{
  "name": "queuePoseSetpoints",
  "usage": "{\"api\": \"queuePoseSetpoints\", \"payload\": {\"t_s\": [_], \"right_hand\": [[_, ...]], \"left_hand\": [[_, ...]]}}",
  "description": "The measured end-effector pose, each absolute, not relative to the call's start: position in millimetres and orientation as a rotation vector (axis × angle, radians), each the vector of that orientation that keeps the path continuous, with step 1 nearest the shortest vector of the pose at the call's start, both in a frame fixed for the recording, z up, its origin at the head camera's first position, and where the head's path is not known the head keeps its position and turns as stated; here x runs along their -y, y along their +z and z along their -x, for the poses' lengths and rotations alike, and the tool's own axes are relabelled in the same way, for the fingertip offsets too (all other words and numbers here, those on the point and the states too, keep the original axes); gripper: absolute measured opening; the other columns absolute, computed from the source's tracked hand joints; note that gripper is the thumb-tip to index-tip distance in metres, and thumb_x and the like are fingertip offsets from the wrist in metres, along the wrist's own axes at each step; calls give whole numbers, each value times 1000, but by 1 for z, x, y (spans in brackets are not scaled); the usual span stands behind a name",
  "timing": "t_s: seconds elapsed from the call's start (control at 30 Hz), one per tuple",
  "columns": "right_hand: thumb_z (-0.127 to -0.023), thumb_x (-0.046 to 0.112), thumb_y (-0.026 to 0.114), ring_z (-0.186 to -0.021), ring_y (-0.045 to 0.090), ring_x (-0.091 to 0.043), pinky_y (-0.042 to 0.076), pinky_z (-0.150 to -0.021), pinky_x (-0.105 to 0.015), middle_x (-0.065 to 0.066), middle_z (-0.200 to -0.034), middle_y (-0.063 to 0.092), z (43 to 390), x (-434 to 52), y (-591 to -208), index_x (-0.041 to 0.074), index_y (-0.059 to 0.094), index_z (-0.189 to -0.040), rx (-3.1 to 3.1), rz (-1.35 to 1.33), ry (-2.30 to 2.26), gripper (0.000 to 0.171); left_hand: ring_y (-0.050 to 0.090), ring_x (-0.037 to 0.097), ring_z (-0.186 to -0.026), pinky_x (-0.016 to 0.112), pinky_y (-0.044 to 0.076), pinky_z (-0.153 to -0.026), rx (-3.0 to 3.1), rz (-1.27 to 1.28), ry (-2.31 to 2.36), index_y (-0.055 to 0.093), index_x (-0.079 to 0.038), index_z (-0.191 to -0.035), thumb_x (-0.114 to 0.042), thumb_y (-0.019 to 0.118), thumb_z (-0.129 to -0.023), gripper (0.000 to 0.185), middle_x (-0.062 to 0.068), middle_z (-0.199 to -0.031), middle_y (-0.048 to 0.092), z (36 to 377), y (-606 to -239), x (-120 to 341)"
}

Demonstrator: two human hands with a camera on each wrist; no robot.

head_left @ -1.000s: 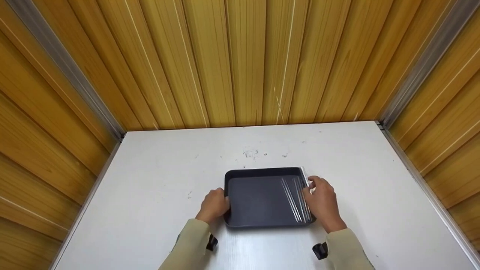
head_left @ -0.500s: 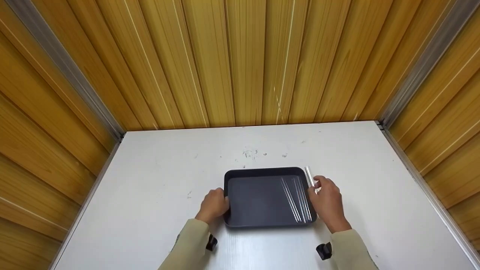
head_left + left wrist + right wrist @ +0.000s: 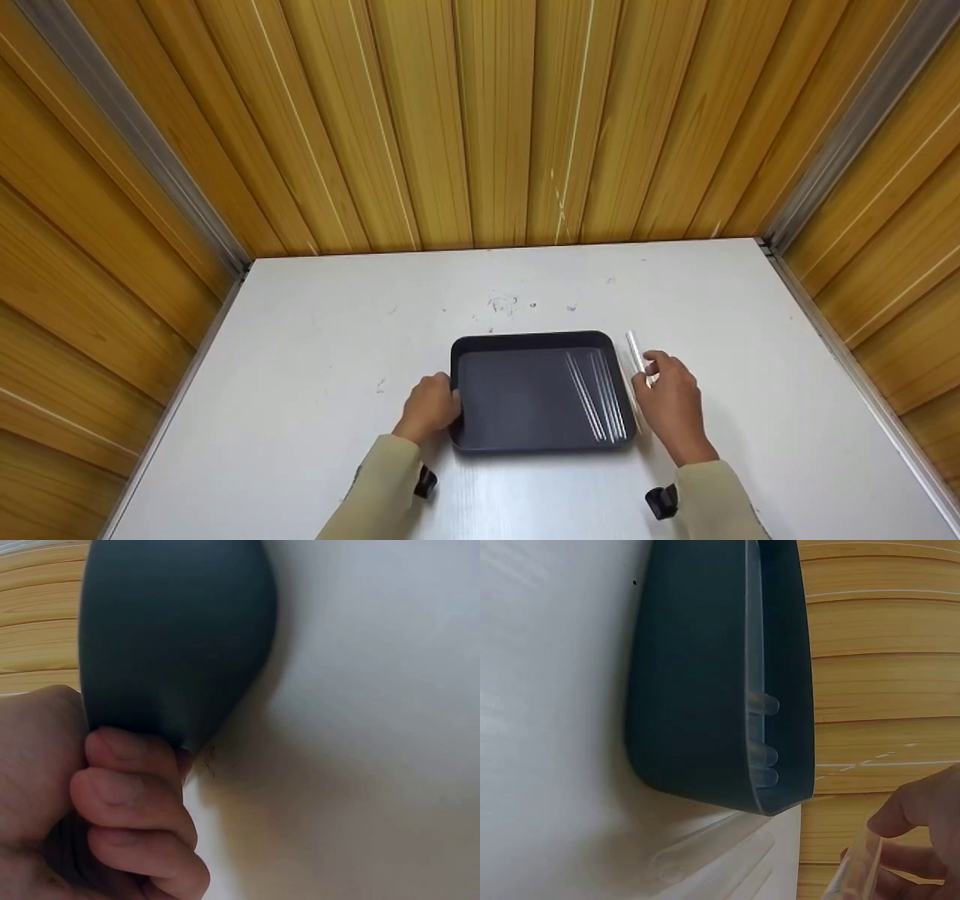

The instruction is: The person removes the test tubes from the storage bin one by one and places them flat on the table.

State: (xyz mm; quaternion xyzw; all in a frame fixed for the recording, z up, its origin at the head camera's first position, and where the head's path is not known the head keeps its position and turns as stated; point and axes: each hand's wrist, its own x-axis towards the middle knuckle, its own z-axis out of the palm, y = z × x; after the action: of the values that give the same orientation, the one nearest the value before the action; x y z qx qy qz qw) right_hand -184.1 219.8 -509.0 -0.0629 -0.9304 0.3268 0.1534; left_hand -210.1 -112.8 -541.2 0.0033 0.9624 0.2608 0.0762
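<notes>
Grips the dark grey tray (image 3: 517, 397) by its left wall with the left hand (image 3: 429, 407), hooking the thumb over the rim and bending the fingers against the outer side. Shows the same hold up close in the left wrist view, with curled fingers touching the tray's edge. Pinches a clear tube (image 3: 634, 349) between the thumb and fingers of the right hand (image 3: 670, 405), just outside the tray's right wall and apart from it. Points the tube's far end past the fingertips, toward the back of the bench (image 3: 337, 322). Cannot tell whether to count one tube or several in that pinch. Has the tray on the white bench, between the two hands, with its long sides running left to right. Has several thin tubes (image 3: 586, 399) inside the tray, gathered at its right end, slanting from far left to near right and splayed slightly. Reveals rounded ends of these inside the tray's wall in the right wrist view. Shows long see-through shapes (image 3: 709, 844) there too, just outside the tray's corner, too blurred to tell as tubes or reflections. Wears pale sleeves (image 3: 384, 480) on both arms, with a black device (image 3: 426, 481) by the left wrist and another by the right. Faces wood-patterned walls (image 3: 491, 150), with grey metal posts (image 3: 847, 127) at the corners.
</notes>
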Motion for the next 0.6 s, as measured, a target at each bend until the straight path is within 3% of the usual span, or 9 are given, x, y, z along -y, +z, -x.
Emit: {"api": "queuePoseSetpoints", "payload": {"t_s": [0.6], "right_hand": [[-84, 4, 60, -77, 60, -28, 44, -67, -39, -18, -94, 62, 181, -229, -519, -6, 61, -117, 2703, 203, 928, 34]], "left_hand": [[59, 23, -69, 42, 49, -63, -2899, -10, 796, 63, 6, -93, -13, 58, -90, 20, 18, -84, 66, 209, -543, 111]]}}
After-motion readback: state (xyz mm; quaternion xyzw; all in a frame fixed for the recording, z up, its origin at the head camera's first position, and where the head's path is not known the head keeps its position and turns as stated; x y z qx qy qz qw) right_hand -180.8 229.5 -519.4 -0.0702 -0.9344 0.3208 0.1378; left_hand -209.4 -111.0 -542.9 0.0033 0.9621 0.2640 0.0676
